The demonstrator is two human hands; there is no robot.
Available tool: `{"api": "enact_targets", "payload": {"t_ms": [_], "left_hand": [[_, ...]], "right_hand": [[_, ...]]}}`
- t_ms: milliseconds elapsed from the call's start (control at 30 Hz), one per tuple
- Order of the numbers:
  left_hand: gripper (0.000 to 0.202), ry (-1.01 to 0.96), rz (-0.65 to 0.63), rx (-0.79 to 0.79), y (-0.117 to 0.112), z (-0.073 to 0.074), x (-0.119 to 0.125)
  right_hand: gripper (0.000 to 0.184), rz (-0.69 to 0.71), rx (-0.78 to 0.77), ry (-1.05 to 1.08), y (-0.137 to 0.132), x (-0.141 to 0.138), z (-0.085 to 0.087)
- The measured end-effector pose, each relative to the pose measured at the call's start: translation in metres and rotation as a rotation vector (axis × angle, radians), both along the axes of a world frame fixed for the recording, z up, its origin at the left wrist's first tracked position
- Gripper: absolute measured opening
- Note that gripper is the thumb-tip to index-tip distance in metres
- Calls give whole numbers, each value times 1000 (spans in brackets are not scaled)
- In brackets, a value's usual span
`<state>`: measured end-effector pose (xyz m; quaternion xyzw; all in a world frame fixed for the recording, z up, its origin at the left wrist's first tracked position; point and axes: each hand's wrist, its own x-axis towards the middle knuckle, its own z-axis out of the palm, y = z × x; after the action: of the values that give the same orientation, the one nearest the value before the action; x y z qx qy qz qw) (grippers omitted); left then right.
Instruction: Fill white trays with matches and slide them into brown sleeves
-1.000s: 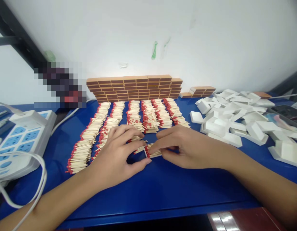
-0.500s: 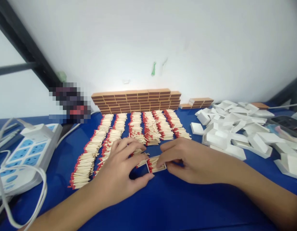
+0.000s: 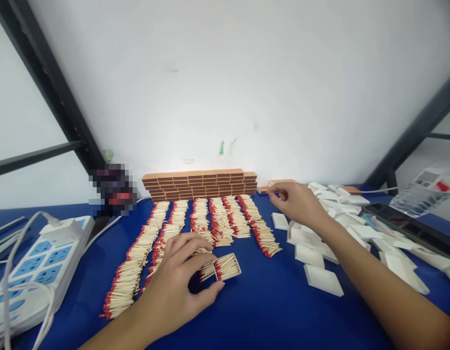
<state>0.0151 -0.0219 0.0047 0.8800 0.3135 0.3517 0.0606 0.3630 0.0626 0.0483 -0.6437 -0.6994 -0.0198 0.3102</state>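
My left hand (image 3: 188, 277) curls around the left end of a white matchbox tray (image 3: 240, 270), thumb on the near side and fingers on the far side. Red-headed matches (image 3: 227, 267) fill the tray, heads to the left. More loose matches lie partly under my fingers. At the back right, my right hand (image 3: 296, 201) is raised above the table, thumb and forefinger tips together. It is close to brown-sided matchboxes (image 3: 262, 190) by the wall and partly covers them; whether anything is between the fingertips cannot be made out.
Several rows of matches (image 3: 126, 262) run toward a stacked wall of matchboxes (image 3: 199, 184). White trays (image 3: 323, 279) are heaped at right, beside a phone (image 3: 410, 228) and a plastic bottle (image 3: 422, 192). A power strip (image 3: 46, 262) with white cables lies at left.
My right hand has left the match-filled tray and moved up and right to the matchboxes at the back. My left hand stays at the tray. The view has tilted upward.
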Motion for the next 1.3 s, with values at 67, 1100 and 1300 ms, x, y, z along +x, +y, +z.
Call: {"api": "enact_targets", "payload": {"t_ms": [67, 1100, 1300], "left_hand": [[24, -5, -1, 5, 0, -1, -1], [22, -134, 304, 172, 11, 3, -8], [19, -129, 310, 222, 14, 1, -6]], "right_hand": [[20, -22, -15, 35, 2, 1, -3], [47, 385, -401, 812, -49, -90, -14], [53, 425, -425, 784, -48, -92, -19]]}}
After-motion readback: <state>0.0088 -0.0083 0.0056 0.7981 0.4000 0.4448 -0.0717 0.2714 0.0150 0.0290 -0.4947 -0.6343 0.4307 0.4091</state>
